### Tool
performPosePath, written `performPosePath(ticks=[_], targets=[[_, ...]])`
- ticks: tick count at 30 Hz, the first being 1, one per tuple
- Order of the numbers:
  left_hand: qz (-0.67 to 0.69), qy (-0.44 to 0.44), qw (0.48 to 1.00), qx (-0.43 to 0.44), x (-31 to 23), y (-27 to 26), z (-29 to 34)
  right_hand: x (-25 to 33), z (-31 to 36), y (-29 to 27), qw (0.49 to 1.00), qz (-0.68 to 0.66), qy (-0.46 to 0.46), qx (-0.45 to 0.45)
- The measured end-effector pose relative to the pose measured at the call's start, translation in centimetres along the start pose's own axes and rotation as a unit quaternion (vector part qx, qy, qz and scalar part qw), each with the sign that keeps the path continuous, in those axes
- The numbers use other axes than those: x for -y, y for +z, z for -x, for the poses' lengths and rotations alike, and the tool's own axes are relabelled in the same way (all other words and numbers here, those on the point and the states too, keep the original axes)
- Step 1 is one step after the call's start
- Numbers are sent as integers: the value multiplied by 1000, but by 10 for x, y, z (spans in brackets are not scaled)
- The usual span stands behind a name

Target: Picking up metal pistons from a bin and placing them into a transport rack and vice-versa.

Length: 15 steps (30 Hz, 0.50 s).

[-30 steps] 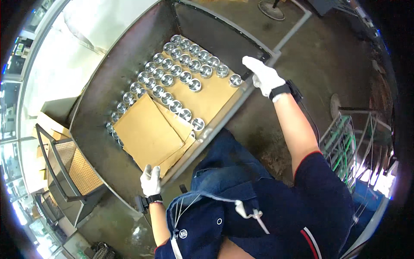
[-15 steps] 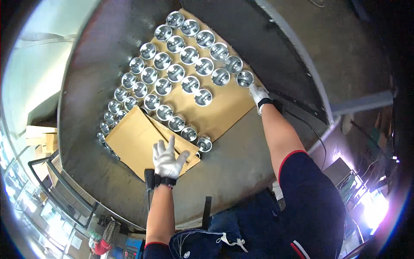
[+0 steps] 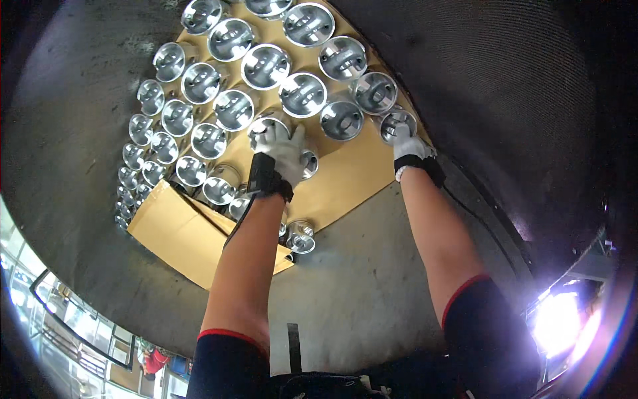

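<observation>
Shiny metal pistons stand hollow end up in rows on a brown cardboard sheet (image 3: 345, 179). My gloved left hand (image 3: 282, 154) reaches over one piston (image 3: 267, 124) near the middle, fingers apart at its near rim. Partly behind this hand is another piston (image 3: 309, 164). At the right edge of the rows, my gloved right hand (image 3: 408, 147) has its fingers hooked over the near rim of the end piston (image 3: 393, 122). How far the fingers go round it is partly hidden.
A folded cardboard piece (image 3: 179, 233) lies at the near left, overlapping some pistons. One piston (image 3: 301, 237) leans near its right end. A dark curved bin wall (image 3: 478, 86) rises at the right. A cable (image 3: 482, 216) runs along the right side.
My left hand has moved forward from above the folded cardboard to a piston in the rows. My right hand's fingers have come over the end piston's rim. The view is closer.
</observation>
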<state>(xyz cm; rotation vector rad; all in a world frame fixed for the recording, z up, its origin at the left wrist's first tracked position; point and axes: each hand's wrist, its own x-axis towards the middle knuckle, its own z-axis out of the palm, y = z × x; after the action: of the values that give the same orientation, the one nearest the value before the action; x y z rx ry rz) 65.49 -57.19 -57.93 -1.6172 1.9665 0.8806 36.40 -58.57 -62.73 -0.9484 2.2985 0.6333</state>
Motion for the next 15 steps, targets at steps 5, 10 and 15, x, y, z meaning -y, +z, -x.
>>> performPosePath(ticks=[5,10,15], targets=[[137,-158,969,-129,57,102,-19,4,-13,44,972,47,-219,-66],[-90,-68,990,82,-20,-9,35,-25,-6,11,994,26,-87,-55],[143,-80,984,72,-34,-16,158,-67,18,49,982,-40,-184,-29]])
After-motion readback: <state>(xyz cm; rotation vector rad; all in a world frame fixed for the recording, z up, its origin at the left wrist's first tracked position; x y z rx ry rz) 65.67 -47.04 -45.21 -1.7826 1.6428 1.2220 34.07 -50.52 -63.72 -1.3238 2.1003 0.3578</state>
